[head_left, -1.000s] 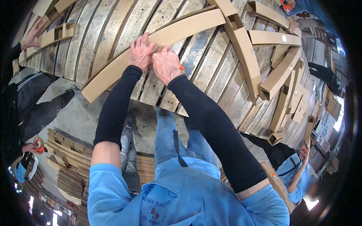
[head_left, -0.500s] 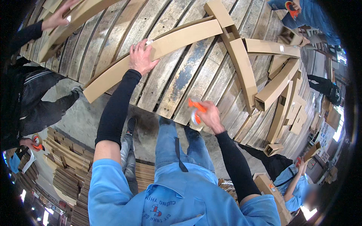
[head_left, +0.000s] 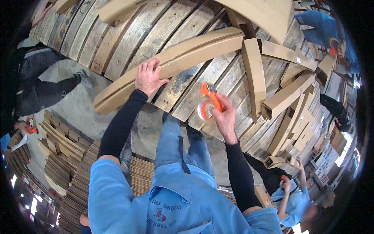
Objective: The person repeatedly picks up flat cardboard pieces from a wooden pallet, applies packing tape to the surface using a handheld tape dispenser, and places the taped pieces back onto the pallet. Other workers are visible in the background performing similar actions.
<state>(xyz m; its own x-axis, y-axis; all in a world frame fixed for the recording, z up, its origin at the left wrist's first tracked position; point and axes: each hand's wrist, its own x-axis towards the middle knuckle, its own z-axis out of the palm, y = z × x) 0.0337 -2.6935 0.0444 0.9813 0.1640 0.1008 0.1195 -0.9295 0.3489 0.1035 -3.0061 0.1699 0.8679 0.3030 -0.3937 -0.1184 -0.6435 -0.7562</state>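
Observation:
A long, narrow cardboard box (head_left: 206,52) lies slantwise on the slatted wooden table, a seam running along its upper side. My left hand (head_left: 147,77) grips it near its left part, fingers over the top and thumb on the near side. My right hand (head_left: 226,117) is closed around an orange tape dispenser (head_left: 210,93) with a roll of tape, held up in front of the table's near edge. The dispenser is apart from the box. Its handle is partly hidden by my fingers.
More long boxes lie at right, one upright-running box (head_left: 254,74) and another open-ended box (head_left: 288,95) among them. A large cardboard piece (head_left: 265,15) juts in at the top. Co-workers stand around, some holding tape dispensers. Flat cardboard stacks (head_left: 70,171) stand lower left.
The box under my left hand has turned, so its long seam now shows on top. My right hand has lifted the dispenser slightly. The large cardboard piece has come in at the top.

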